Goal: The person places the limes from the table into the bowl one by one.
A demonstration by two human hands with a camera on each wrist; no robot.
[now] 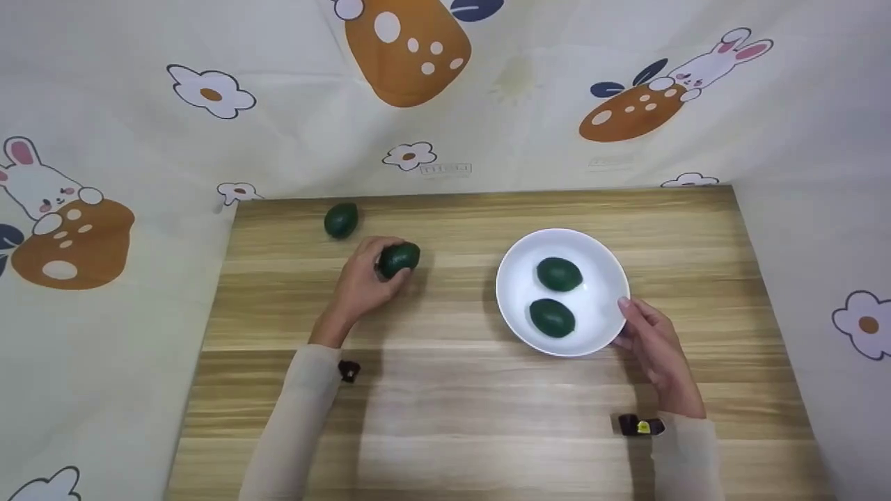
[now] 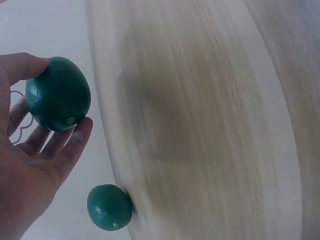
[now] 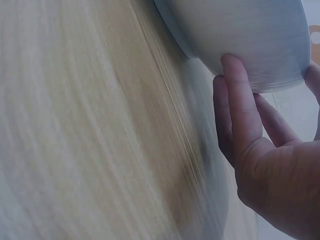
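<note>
Nearest us, our right hand [image 1: 658,351] rests against the rim of the white bowl [image 1: 518,278], thumb on the edge and fingers fairly straight along its outer wall. Two green avocados [image 1: 559,273] sit side by side inside it. Over on the wooden worktop [image 1: 459,410], our left hand [image 1: 362,282] curls round a third avocado [image 1: 398,259], with a fourth one [image 1: 341,220] lying loose near the back edge.
</note>
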